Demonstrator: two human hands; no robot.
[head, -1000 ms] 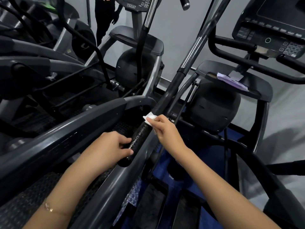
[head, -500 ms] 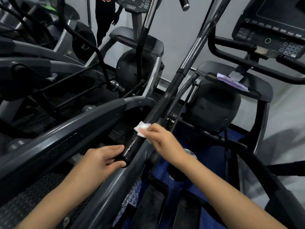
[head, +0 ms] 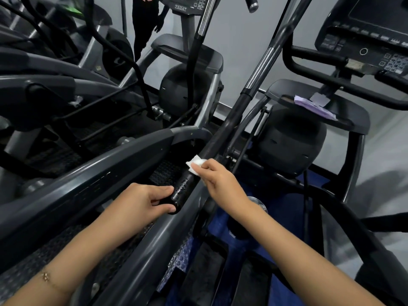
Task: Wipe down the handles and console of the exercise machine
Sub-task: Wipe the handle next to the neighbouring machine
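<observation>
A long black handle [head: 223,133] of the exercise machine runs diagonally from the top right down to the centre. My left hand [head: 141,202] grips its wet, glossy lower end. My right hand [head: 217,180] pinches a small white wipe [head: 196,161] and presses it against the handle just above the grip. The machine's console [head: 364,38] with its buttons and dark screen sits at the upper right, apart from both hands.
A purple cloth [head: 313,107] lies on the black shroud under the console. A second machine with its own console [head: 187,3] stands at the top centre, and a person in black [head: 145,21] stands behind it. Grey rails [head: 92,173] crowd the left. Blue flooring shows below.
My right hand first slid the wipe down the handle toward the grip, then back up a little. My left hand shifted lower, to the very end of the handle.
</observation>
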